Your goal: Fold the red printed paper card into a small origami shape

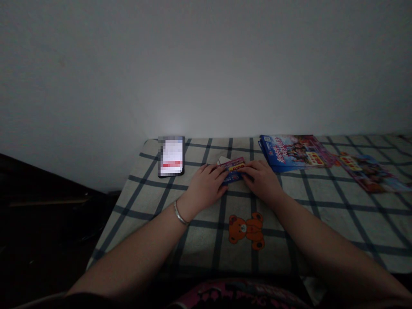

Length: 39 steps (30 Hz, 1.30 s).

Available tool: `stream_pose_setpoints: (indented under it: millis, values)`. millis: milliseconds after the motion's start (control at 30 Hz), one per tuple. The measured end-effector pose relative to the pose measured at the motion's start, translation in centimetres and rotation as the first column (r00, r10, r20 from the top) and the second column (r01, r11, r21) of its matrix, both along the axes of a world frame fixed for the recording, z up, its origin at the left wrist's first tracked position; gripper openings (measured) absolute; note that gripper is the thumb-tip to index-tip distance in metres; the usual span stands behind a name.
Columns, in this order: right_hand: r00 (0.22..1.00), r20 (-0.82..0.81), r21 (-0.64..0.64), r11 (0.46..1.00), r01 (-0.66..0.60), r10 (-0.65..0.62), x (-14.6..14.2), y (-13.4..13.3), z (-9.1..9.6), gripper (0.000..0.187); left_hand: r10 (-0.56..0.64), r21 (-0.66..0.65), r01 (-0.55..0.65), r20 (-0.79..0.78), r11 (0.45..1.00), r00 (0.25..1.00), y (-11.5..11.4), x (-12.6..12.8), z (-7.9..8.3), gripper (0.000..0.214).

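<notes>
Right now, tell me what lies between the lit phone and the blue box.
In the head view, the left hand and right hand hold a small blue-and-pink pack on the checked cloth between phone and blue box.

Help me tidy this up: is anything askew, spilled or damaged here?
Nothing looks spilled or damaged. The left hand and right hand hold a small packet on the checked cloth. Only the colourful sheet at the far right lies slanted against the cloth's lines; the phone is lit.
</notes>
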State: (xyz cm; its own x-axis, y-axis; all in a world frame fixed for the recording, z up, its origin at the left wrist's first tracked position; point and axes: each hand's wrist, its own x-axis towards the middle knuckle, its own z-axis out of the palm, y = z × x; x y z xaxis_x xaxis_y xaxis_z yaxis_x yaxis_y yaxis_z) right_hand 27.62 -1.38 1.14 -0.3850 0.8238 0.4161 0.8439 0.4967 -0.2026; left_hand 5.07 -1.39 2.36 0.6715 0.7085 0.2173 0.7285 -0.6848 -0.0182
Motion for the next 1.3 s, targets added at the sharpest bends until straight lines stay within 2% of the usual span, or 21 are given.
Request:
stream_pose_setpoints:
  millis: [100, 333, 767, 1067, 1300]
  values:
    - [0.996, 0.084, -0.025, 0.999, -0.038, 0.040, -0.7, -0.6, 0.3, 0.027, -0.001, -0.008, 0.001, 0.008, 1.000, 1.000, 0.1, 0.0, -0.1, 0.047]
    - [0.974, 0.221, -0.077, 0.997, -0.028, 0.044, -1.7, -1.2, 0.9, 0.036, -0.013, -0.023, 0.015, 0.052, 1.000, 0.999, 0.2, -0.2, -0.3, 0.045]
    - [0.937, 0.349, -0.211, 0.971, 0.108, -0.029, -2.8, -1.8, 2.0, 0.045, -0.017, -0.020, 0.018, 0.047, 1.000, 0.999, 0.2, -0.3, -0.3, 0.045]
    - [0.914, 0.404, -0.244, 0.958, 0.149, -0.039, -3.3, -1.9, 2.2, 0.049, -0.004, -0.026, 0.006, 0.066, 1.000, 0.998, 0.1, -0.1, -0.6, 0.046]
    - [0.891, 0.435, -0.234, 0.939, 0.253, -0.131, -3.6, -2.2, 2.4, 0.049, -0.002, -0.031, 0.004, 0.051, 1.000, 0.999, 0.1, -0.2, -0.4, 0.045]
